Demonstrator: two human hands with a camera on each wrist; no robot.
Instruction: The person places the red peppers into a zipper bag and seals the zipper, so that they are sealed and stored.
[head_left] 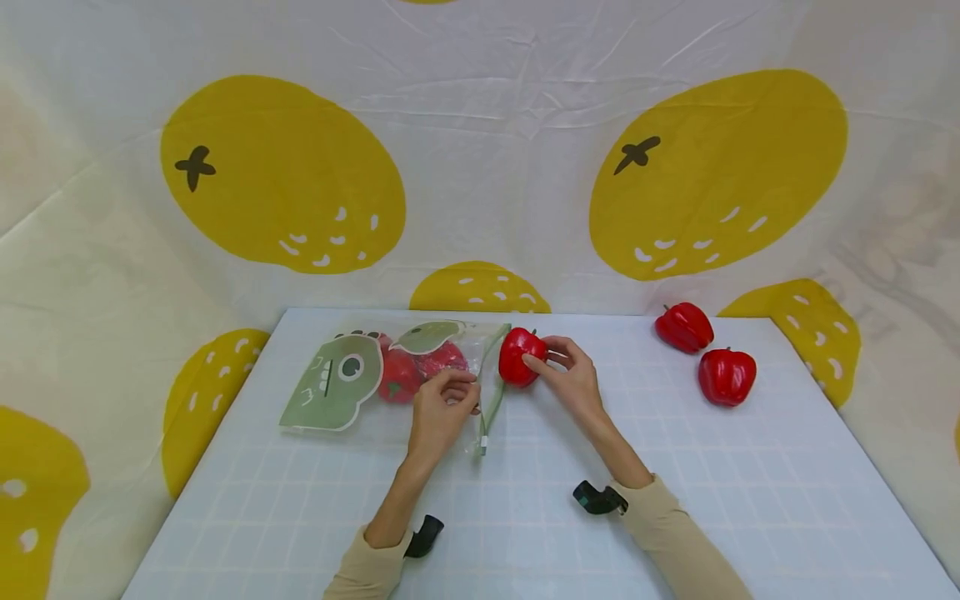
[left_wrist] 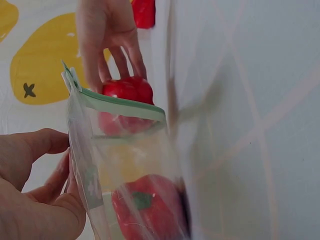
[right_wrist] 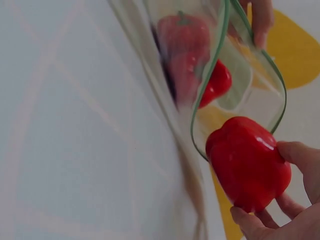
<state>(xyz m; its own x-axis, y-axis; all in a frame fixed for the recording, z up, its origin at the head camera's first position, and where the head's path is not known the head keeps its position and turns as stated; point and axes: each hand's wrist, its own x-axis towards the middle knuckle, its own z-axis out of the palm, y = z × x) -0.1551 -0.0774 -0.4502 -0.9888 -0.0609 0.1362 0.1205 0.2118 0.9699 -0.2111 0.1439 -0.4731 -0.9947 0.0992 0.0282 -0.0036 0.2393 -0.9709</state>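
A clear zip bag (head_left: 450, 421) with a green monster print lies on the table, its green-edged mouth facing right and spread apart. Inside it are red bell peppers (head_left: 400, 379), also visible through the plastic in both wrist views. My left hand (head_left: 442, 412) pinches the upper film of the bag near its mouth, between thumb and fingers. In my right hand (head_left: 573, 375) is another red bell pepper (right_wrist: 248, 164), gripped by thumb and fingertips right at the bag's opening. The left wrist view shows this pepper (left_wrist: 127, 91) partly behind the green rim.
Two more red bell peppers, one behind (head_left: 684, 327) and one nearer (head_left: 727, 377), lie at the table's back right. A white table (head_left: 540, 533) with a faint grid carries everything. Behind it hangs a pale cloth (head_left: 495, 167) printed with yellow fruit.
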